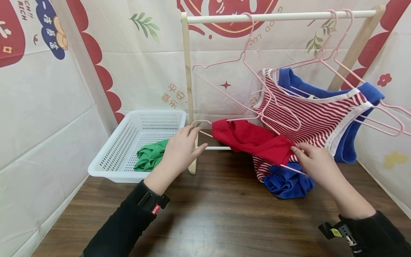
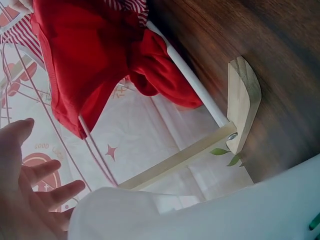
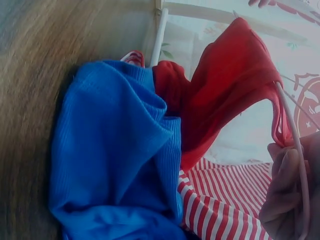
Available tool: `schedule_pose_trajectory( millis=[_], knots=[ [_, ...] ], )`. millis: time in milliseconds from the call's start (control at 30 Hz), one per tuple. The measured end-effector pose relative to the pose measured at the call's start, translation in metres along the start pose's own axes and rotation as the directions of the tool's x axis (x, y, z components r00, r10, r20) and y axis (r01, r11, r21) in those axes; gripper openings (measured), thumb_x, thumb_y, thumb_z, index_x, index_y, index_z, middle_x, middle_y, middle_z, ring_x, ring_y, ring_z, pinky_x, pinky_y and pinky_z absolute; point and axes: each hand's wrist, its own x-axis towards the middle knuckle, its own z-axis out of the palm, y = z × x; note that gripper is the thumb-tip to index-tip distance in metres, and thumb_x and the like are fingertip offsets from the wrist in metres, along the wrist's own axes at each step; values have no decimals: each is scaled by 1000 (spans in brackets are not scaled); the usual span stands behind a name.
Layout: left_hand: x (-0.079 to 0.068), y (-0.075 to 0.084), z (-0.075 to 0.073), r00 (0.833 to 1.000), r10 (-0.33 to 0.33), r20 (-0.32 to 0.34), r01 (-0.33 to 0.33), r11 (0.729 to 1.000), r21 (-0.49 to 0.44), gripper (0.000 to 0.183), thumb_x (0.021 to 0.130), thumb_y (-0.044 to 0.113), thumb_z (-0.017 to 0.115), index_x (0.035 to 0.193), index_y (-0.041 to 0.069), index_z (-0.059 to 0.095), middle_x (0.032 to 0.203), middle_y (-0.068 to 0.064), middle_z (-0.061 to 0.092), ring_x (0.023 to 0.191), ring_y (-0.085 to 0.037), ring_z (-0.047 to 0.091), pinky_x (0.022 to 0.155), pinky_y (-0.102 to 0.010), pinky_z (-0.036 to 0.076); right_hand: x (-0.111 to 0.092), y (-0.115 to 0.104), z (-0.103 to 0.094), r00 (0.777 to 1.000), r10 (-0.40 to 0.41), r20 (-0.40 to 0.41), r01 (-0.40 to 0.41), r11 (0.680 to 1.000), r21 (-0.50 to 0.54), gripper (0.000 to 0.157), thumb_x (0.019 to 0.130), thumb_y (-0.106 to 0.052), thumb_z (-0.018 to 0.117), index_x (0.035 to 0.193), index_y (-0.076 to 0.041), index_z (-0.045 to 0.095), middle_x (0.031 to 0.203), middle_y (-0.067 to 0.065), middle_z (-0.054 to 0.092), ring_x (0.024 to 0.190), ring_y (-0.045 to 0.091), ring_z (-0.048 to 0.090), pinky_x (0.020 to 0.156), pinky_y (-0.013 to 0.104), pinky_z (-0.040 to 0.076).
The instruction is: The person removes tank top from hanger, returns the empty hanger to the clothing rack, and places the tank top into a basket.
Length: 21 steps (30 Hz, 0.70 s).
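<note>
A red garment (image 1: 253,139) lies draped over a pink hanger (image 1: 205,133) in front of the rack. My right hand (image 1: 318,166) pinches the garment's right edge between thumb and fingers; in the right wrist view, the hanger's rod (image 3: 301,175) runs along that hand (image 3: 285,195). Beside the hanger's left end, my left hand (image 1: 181,148) is held near the basket's right side. The left wrist view shows that hand (image 2: 37,195) with fingers apart and nothing held. Whether a fingertip touches the hanger, I cannot tell.
A white basket (image 1: 99,166) with a green cloth (image 1: 151,156) stands left of the rack (image 1: 189,89). From the rail (image 1: 289,16) hang a bare pink hanger (image 1: 221,63), a red-striped top (image 1: 321,114) and a blue garment (image 1: 348,142). Blue cloth (image 1: 289,182) bunches low near the tabletop (image 1: 224,214).
</note>
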Motion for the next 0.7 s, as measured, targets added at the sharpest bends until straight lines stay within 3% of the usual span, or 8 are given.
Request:
schedule_pose_trajectory(
  millis=[333,533,700],
  knots=[
    [5,-1,3,997,-36,63,38,999,-29,60,93,48,61,142,16,49,139,-10,49,127,-28,45,99,-48,41,0,-5,5,996,20,92,-26,997,71,40,104,-40,41,104,-5,60,54,3,47,42,21,49,40,34,41],
    [5,-2,4,992,-88,94,89,996,-9,61,93,51,59,142,17,48,128,-12,55,113,-30,50,89,-44,45,1,-4,10,997,-16,78,12,998,56,35,104,-34,45,94,-5,61,57,1,46,44,19,47,41,32,40],
    [5,-3,6,991,-105,86,104,994,21,60,92,52,59,141,18,50,129,-12,54,118,-31,47,93,-46,42,0,-3,12,996,-38,77,34,998,60,31,103,-32,48,89,-7,61,56,0,44,41,18,46,41,31,38]
  ],
)
